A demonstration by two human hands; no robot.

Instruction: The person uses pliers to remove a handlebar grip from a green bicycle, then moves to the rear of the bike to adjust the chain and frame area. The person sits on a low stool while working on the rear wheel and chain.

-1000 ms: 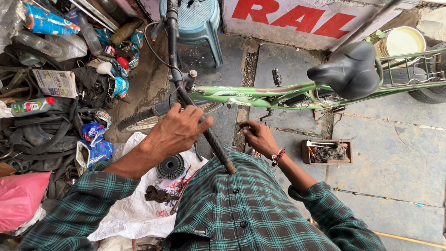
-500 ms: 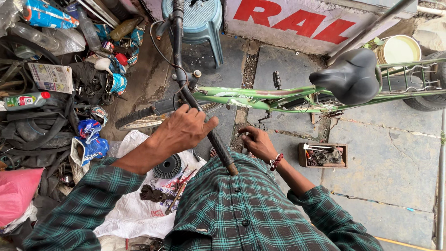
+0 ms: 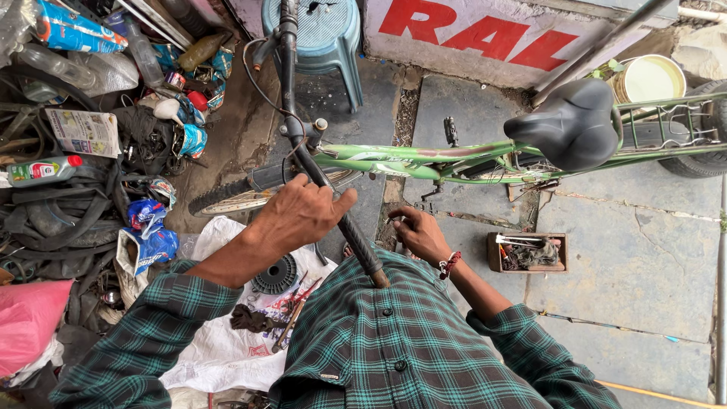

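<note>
1 green bicycle (image 3: 424,160) stands ahead of both hands, its black handlebar (image 3: 333,204) running back toward the person's chest. The left hand (image 3: 299,216) is curled around the handlebar grip, holding it. The right hand (image 3: 418,233) sits lower, just right of the bar, fingers bent; I cannot tell what it holds. 1 black saddle (image 3: 572,125) lies well right of the right hand. 1 small box of tools (image 3: 528,252) rests on the floor just right of it. Below the left hand, 1 white cloth (image 3: 227,356) carries 1 black sprocket (image 3: 276,275). Beyond, 1 blue stool (image 3: 322,34) and 1 white sign with red letters (image 3: 485,30). Left, 1 green bottle with red cap (image 3: 42,171) among black tyres (image 3: 57,220).
</note>
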